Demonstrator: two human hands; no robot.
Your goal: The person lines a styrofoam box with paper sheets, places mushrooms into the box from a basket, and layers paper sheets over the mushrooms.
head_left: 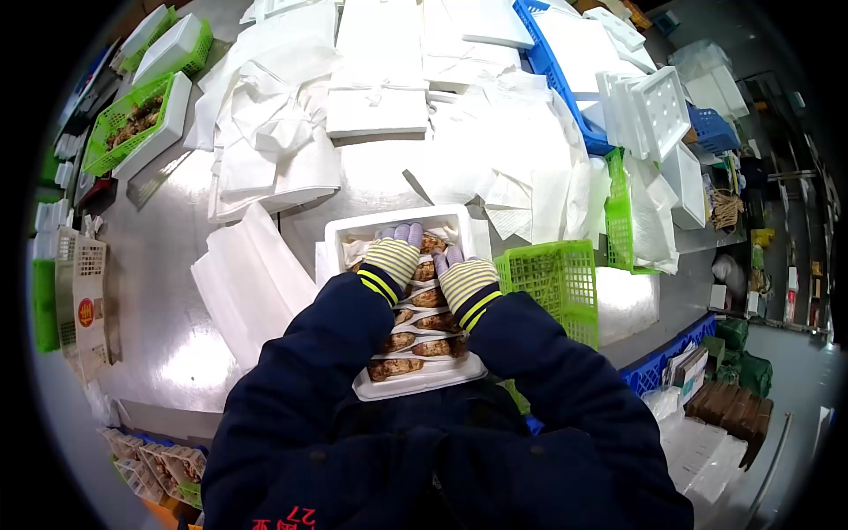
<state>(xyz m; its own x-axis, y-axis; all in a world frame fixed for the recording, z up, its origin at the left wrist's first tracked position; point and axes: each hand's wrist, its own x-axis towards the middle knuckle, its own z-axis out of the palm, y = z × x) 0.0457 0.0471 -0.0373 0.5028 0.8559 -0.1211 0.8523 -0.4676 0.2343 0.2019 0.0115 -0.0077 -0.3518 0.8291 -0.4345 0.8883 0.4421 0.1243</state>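
Observation:
A white foam box (424, 386) lies in front of my body, filled with brown mottled pieces that look like mushrooms (433, 348), set in rows with white paper strips between them. My left hand (393, 258), in a lilac glove with yellow and dark stripes, rests over the box's upper left part, fingers stretched forward over the contents. At the upper right side, my right hand (465, 279) wears a matching glove, and its fingertips touch the packed pieces or paper. Both palms and thumbs are hidden from above.
Right of the box stands a green basket (552, 284). White paper sheets (256, 291) lie left of it, with more sheets and foam lids (378, 108) across the metal table (168, 291). Another green basket (97, 150) at far left holds brown pieces. A blue crate (552, 66) stands behind.

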